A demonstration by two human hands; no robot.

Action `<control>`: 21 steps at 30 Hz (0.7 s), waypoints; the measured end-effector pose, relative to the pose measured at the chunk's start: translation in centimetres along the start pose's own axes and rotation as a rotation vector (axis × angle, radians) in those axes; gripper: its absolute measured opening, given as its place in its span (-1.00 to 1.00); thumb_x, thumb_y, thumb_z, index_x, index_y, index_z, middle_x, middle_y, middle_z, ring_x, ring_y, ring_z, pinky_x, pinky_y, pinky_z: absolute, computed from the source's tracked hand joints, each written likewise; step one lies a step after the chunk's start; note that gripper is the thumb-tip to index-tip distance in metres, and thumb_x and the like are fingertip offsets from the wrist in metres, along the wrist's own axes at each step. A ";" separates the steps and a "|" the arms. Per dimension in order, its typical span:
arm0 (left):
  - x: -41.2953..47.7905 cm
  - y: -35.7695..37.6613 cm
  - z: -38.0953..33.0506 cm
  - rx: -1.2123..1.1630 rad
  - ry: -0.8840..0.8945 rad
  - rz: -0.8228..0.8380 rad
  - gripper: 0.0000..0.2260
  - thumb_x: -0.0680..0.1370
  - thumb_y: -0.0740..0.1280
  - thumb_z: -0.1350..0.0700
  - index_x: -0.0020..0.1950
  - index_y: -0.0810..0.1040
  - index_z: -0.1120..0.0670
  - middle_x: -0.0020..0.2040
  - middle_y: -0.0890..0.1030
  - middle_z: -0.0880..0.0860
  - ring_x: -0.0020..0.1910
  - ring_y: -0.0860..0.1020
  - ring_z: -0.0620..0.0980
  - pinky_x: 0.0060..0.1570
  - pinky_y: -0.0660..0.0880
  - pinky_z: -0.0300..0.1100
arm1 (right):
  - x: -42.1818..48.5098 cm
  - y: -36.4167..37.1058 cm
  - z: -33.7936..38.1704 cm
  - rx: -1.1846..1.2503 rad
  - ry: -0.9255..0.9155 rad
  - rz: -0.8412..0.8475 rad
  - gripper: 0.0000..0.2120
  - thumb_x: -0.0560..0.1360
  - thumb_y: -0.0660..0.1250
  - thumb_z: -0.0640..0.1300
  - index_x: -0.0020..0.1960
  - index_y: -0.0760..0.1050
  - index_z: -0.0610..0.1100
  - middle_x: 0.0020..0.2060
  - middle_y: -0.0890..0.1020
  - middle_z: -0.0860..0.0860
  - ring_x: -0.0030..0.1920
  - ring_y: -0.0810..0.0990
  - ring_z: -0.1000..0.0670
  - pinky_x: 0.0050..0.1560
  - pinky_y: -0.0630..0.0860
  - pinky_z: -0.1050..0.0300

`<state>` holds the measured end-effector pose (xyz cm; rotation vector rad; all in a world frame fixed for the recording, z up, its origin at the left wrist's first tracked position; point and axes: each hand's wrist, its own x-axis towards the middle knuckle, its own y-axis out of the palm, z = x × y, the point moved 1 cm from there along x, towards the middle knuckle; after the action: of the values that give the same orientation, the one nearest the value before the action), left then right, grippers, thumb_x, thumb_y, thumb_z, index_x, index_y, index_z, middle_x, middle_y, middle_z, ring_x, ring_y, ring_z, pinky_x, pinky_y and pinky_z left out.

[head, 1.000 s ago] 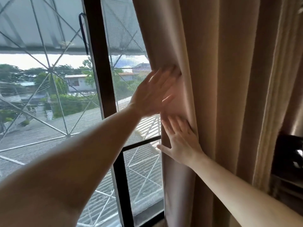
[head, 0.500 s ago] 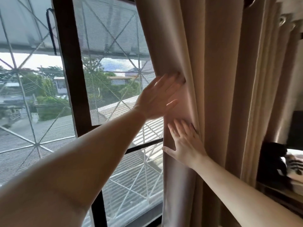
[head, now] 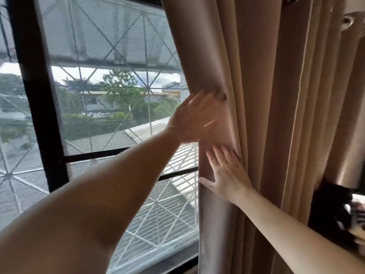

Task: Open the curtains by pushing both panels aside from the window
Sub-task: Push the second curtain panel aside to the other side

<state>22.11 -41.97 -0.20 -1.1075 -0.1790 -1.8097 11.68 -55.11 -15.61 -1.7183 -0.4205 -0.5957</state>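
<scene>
A beige curtain panel hangs bunched in folds over the right part of the window. My left hand lies flat against the panel's left edge, fingers spread, fingertips tucked into a fold. Just below it, my right hand presses flat on the same edge with fingers apart. Neither hand grips the fabric. Only this one panel is in view; any other panel is outside the frame.
A thick black window frame post stands at the left, with a black crossbar and a white diagonal grille behind mesh. Dark objects sit on a surface at the right edge, behind the curtain.
The curtain edge and both hands have shifted to the right, baring more glass. The view has swung right, so the frame post now sits further left. Both palms stay flat on the fabric.
</scene>
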 end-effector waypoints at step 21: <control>8.8 9.4 -6.0 -0.066 0.027 0.133 -0.34 0.66 -0.04 -0.19 0.74 0.06 0.02 0.71 0.19 0.09 0.65 0.23 0.20 0.55 0.30 0.14 | 0.4 4.8 -11.2 -0.069 0.094 0.001 -0.10 0.53 0.04 0.44 0.66 0.20 -0.14 0.67 0.21 -0.14 0.67 0.07 -0.22 0.64 -0.05 -0.22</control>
<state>24.86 -55.88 -0.14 -1.1140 -0.0286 -1.7214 12.90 -67.09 -17.36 -1.7484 -0.3359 -0.6942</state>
